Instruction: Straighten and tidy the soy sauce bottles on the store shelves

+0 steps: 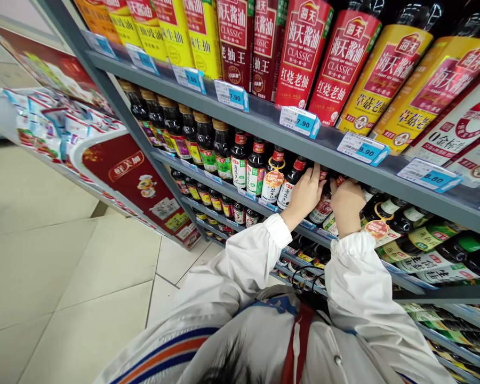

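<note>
Both hands reach into the middle shelf row of dark soy sauce bottles. My left hand (305, 194) has its fingers closed at the neck of a red-topped soy sauce bottle (320, 209). Close beside it, my right hand (348, 201) has bent fingers around the top of a neighbouring soy sauce bottle (331, 224), partly hidden behind the hand. Left of my hands stands a white-labelled bottle (285, 193), and beside that one a bottle with a yellow ring tag (272, 184). To the right, a bottle with a round orange tag (378, 229) stands in the same row.
Above my hands runs a shelf edge (260, 114) with blue price tags, bearing large red and yellow soy sauce bottles (304, 48). Lower shelves hold more bottles (216, 200). At left stands a red display bin (144, 181) with bagged goods (52, 125) on pale floor tiles (84, 298).
</note>
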### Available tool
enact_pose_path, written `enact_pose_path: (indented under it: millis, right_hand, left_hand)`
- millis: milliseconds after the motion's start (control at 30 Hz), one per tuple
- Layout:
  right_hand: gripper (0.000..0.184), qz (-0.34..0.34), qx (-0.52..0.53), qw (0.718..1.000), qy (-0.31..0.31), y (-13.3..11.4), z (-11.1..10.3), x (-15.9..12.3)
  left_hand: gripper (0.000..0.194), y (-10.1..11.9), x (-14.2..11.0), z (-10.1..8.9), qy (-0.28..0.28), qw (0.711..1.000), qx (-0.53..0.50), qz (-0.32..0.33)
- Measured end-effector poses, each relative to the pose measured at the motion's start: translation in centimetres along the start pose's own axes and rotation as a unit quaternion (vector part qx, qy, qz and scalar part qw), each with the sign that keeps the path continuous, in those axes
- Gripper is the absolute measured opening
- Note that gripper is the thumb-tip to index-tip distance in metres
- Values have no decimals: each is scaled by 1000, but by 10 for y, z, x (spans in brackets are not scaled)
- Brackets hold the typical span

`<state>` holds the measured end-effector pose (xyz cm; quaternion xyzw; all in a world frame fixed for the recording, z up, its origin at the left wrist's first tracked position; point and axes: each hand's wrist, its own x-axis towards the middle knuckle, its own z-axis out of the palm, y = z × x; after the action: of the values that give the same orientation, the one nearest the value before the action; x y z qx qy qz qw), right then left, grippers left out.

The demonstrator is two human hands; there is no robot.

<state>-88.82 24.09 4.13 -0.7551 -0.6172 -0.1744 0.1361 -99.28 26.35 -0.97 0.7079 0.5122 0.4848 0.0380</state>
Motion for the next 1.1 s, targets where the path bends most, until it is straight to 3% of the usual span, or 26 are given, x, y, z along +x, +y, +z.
enact_pose_path:
  millis: [100, 200, 300, 467, 533, 633, 733, 867, 1000, 1100]
  right_hand:
    - [49, -7, 10, 1000, -10, 2, -2, 3]
    - [44, -23, 34, 998, -39, 6, -5, 9]
    - [42, 3, 84, 995, -59, 13, -9, 9]
    - [58, 25, 225, 974, -1, 33, -29, -39]
    - [64, -1, 288, 957, -24, 33, -36, -64]
    - [56, -33, 357, 933, -18, 13, -33, -82]
    - [52, -43, 429, 902, 34, -26, -18, -83]
    - [51, -39, 509, 859, 41, -75, 4, -80]
    - [54, -65, 465, 879, 80, -103, 14, -71]
    - [62, -111, 399, 907, 70, -114, 16, -52]
  left_hand:
    - [52, -7, -16, -19, -22, 997, -52, 52]
    - [53, -16, -49, -52, -40, 992, -77, 88]
    - [50, -31, -85, -89, -45, 992, -56, 102]
    - [44, -79, -126, -141, -20, 997, 49, 47]
    - [43, -99, -137, -160, -20, 996, 86, 21]
    - [41, -123, -153, -186, -30, 992, 122, -8]
    - [39, -139, -167, -210, -36, 989, 141, -26]
    - [37, -156, -182, -231, -32, 987, 157, -28]
    - [35, -169, -191, -238, -32, 983, 180, -30]
    - [35, -172, -192, -233, -40, 984, 173, -21]
